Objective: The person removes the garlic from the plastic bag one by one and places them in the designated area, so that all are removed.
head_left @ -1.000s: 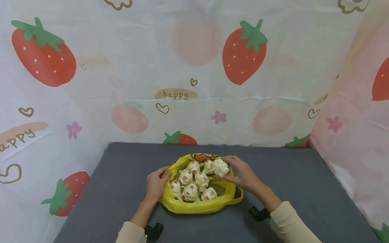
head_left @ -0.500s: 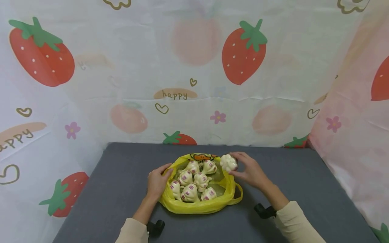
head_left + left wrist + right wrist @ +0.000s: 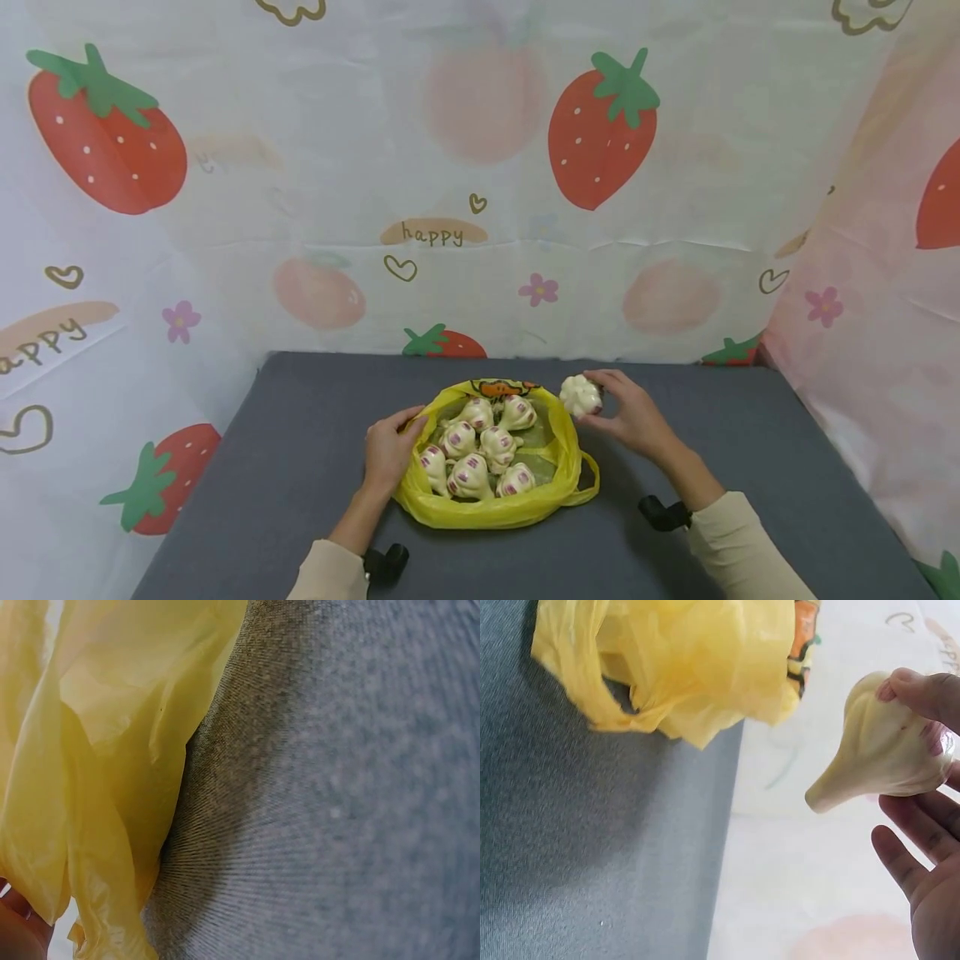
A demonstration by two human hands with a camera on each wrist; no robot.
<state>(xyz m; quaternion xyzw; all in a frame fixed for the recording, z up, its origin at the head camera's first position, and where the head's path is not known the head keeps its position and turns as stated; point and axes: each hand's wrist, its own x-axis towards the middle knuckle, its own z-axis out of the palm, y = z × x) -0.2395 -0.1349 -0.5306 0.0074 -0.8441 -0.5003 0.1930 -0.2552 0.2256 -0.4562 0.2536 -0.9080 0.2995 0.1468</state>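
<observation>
A yellow plastic bag [image 3: 483, 514] sits with its mouth spread wide, several white garlic bulbs [image 3: 469, 477] with purple patches lying inside. My left hand [image 3: 387, 452] pinches the bag's left rim; in the left wrist view only a bit of that hand [image 3: 19, 930] shows beside the yellow film [image 3: 112, 750]. Just past the bag's right rim, my right hand [image 3: 636, 418] holds one garlic bulb [image 3: 580, 396] between thumb and fingers, up off the table. In the right wrist view the same bulb [image 3: 885, 746] has its stem pointing away from the palm.
A dark grey cloth [image 3: 300, 433] covers the table. Behind and at both sides hangs a pale curtain [image 3: 337, 167] printed with strawberries. The bag's handle loop [image 3: 591, 479] sticks out at its right. Each wrist wears a black camera mount [image 3: 663, 512].
My right hand has moved right with the garlic bulb, from over the bag's opening to beyond its right rim. My left hand stays at the left rim.
</observation>
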